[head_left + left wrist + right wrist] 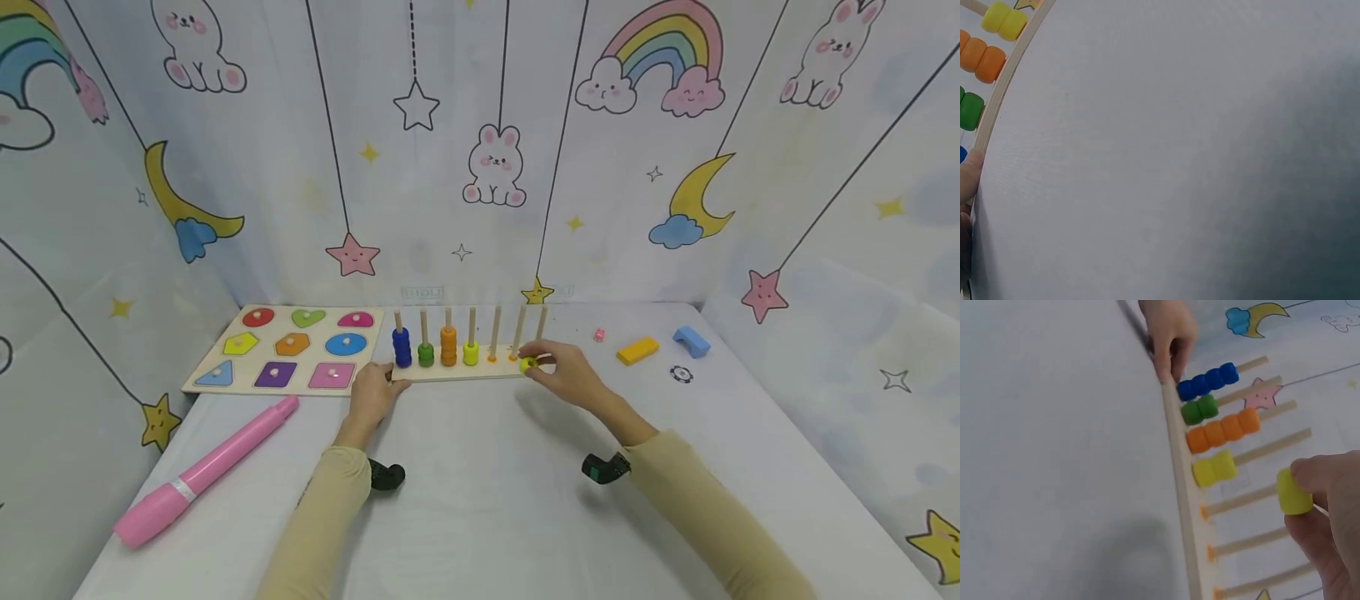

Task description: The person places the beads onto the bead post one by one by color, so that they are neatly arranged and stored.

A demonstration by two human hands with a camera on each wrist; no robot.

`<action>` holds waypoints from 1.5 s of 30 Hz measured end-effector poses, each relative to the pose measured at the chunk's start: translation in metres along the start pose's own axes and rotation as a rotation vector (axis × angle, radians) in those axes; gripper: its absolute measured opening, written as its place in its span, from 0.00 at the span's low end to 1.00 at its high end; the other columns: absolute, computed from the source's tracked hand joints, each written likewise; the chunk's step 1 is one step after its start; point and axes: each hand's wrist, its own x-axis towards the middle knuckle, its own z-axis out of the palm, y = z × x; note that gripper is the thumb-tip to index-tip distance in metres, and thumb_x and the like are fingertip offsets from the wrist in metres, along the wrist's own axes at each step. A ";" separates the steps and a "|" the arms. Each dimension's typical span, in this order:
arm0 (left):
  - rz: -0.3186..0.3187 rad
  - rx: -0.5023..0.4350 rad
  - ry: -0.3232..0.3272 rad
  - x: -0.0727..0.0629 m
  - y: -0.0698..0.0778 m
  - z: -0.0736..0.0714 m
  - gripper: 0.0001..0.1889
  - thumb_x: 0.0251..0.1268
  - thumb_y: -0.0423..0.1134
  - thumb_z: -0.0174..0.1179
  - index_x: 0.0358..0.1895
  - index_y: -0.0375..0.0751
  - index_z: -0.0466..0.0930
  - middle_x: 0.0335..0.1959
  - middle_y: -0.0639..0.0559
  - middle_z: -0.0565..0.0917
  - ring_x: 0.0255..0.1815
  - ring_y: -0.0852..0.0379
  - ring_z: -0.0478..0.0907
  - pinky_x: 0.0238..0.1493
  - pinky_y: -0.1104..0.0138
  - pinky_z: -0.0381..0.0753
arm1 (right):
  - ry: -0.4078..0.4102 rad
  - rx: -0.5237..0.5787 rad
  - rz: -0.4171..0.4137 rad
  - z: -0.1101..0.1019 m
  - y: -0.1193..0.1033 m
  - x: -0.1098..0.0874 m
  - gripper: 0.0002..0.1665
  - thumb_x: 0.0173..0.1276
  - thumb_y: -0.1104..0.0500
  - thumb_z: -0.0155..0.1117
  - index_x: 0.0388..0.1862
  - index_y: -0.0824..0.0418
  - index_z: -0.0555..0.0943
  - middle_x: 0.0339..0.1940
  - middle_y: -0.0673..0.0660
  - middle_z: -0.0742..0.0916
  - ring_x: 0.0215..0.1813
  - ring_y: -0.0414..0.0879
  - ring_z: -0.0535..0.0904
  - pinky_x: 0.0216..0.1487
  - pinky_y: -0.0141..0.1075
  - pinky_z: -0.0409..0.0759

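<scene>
A wooden peg board (457, 375) with a row of upright pegs stands at the back of the table. From the left, its pegs carry stacked blue beads (402, 347), green beads (426, 355), orange beads (448, 346) and two yellow beads (1214, 469); the three pegs on the right are bare. My left hand (371, 396) grips the board's left end, the thumb along the front edge (999, 94). Between thumb and fingers my right hand (570, 377) pinches a loose yellow bead (1294, 492), held in front of the bare pegs and off them.
A shape puzzle board (247, 376) lies left of the pegs, with a long pink tube-like object (217, 462) nearer me. To the right are a yellow block (637, 351), a blue arched block (692, 342), a black-and-white disc (681, 374) and a small pink piece (599, 335).
</scene>
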 end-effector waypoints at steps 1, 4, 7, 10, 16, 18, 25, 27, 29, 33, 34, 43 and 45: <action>0.001 0.000 -0.001 0.000 0.000 0.000 0.30 0.59 0.45 0.66 0.56 0.24 0.74 0.41 0.35 0.79 0.40 0.46 0.73 0.45 0.55 0.75 | 0.010 0.002 -0.016 0.002 -0.004 0.008 0.15 0.60 0.67 0.67 0.47 0.65 0.80 0.45 0.54 0.85 0.46 0.44 0.81 0.45 0.34 0.79; 0.001 0.001 -0.002 0.000 0.000 0.001 0.30 0.59 0.45 0.66 0.56 0.24 0.74 0.41 0.35 0.79 0.41 0.46 0.74 0.45 0.55 0.75 | 0.032 0.010 -0.049 0.008 -0.014 0.032 0.15 0.60 0.68 0.67 0.47 0.67 0.80 0.45 0.56 0.85 0.46 0.46 0.81 0.46 0.34 0.79; -0.005 -0.001 -0.003 -0.001 0.000 0.001 0.30 0.59 0.46 0.66 0.56 0.25 0.74 0.42 0.35 0.79 0.41 0.46 0.74 0.45 0.55 0.75 | 0.043 0.004 -0.046 0.014 -0.022 0.055 0.16 0.61 0.68 0.66 0.48 0.67 0.79 0.46 0.56 0.84 0.47 0.45 0.80 0.48 0.32 0.78; -0.006 0.000 -0.005 -0.002 0.001 0.001 0.30 0.59 0.46 0.66 0.57 0.25 0.74 0.42 0.35 0.79 0.40 0.46 0.73 0.45 0.55 0.75 | 0.065 0.001 -0.027 0.018 -0.029 0.073 0.17 0.61 0.67 0.66 0.50 0.67 0.78 0.47 0.56 0.84 0.49 0.45 0.79 0.49 0.30 0.76; 0.009 0.007 0.000 -0.003 0.001 0.002 0.29 0.59 0.45 0.66 0.56 0.24 0.74 0.40 0.36 0.79 0.38 0.47 0.72 0.43 0.56 0.74 | 0.115 -0.040 -0.031 0.025 -0.033 0.101 0.17 0.62 0.68 0.65 0.50 0.68 0.77 0.47 0.58 0.84 0.49 0.46 0.79 0.49 0.31 0.76; 0.015 0.008 0.008 -0.003 0.001 0.003 0.29 0.58 0.45 0.66 0.56 0.24 0.74 0.39 0.35 0.79 0.38 0.47 0.73 0.42 0.55 0.74 | 0.108 -0.060 -0.021 0.028 -0.032 0.106 0.16 0.63 0.68 0.65 0.50 0.68 0.78 0.47 0.58 0.84 0.49 0.46 0.79 0.49 0.29 0.76; 0.013 0.004 0.004 -0.002 0.001 0.002 0.29 0.59 0.45 0.66 0.56 0.24 0.74 0.40 0.36 0.79 0.39 0.47 0.72 0.43 0.56 0.74 | 0.081 -0.093 0.001 0.031 -0.030 0.115 0.17 0.63 0.67 0.64 0.52 0.65 0.77 0.49 0.58 0.84 0.50 0.46 0.79 0.50 0.28 0.75; 0.019 0.003 0.002 -0.002 0.001 0.002 0.29 0.59 0.44 0.66 0.56 0.24 0.74 0.40 0.36 0.79 0.39 0.47 0.72 0.43 0.56 0.74 | 0.086 -0.088 -0.004 0.031 -0.030 0.114 0.18 0.63 0.67 0.64 0.53 0.65 0.77 0.49 0.58 0.84 0.51 0.48 0.79 0.51 0.29 0.75; 0.024 0.000 0.004 -0.002 0.002 0.002 0.29 0.59 0.44 0.66 0.56 0.24 0.74 0.40 0.36 0.80 0.39 0.46 0.73 0.43 0.56 0.74 | 0.097 -0.085 -0.006 0.030 -0.029 0.114 0.18 0.63 0.68 0.64 0.53 0.65 0.77 0.50 0.58 0.84 0.51 0.48 0.79 0.52 0.29 0.74; 0.024 0.000 0.001 -0.003 0.003 0.000 0.29 0.59 0.45 0.66 0.56 0.24 0.75 0.40 0.36 0.79 0.40 0.46 0.73 0.43 0.56 0.74 | 0.149 -0.032 -0.016 0.026 -0.029 0.110 0.17 0.62 0.69 0.64 0.51 0.67 0.77 0.47 0.58 0.84 0.50 0.49 0.80 0.51 0.30 0.75; 0.023 0.001 0.003 -0.003 0.003 0.000 0.29 0.59 0.45 0.66 0.56 0.24 0.75 0.40 0.36 0.79 0.40 0.46 0.73 0.44 0.56 0.74 | 0.164 -0.017 -0.017 0.025 -0.030 0.108 0.16 0.62 0.69 0.64 0.50 0.67 0.78 0.47 0.58 0.84 0.50 0.49 0.80 0.51 0.30 0.76; 0.001 0.014 -0.005 -0.001 0.002 -0.002 0.29 0.59 0.45 0.66 0.56 0.25 0.74 0.40 0.36 0.79 0.39 0.47 0.72 0.43 0.56 0.74 | 0.099 0.166 0.065 -0.002 -0.021 0.059 0.14 0.66 0.67 0.60 0.51 0.66 0.78 0.46 0.58 0.84 0.48 0.48 0.80 0.48 0.35 0.78; 0.000 0.016 -0.001 0.000 0.000 -0.002 0.29 0.59 0.45 0.66 0.57 0.25 0.74 0.39 0.37 0.79 0.39 0.47 0.72 0.43 0.56 0.74 | 0.017 0.209 0.101 -0.012 -0.020 0.042 0.14 0.67 0.68 0.59 0.52 0.69 0.77 0.47 0.62 0.84 0.49 0.53 0.80 0.49 0.37 0.78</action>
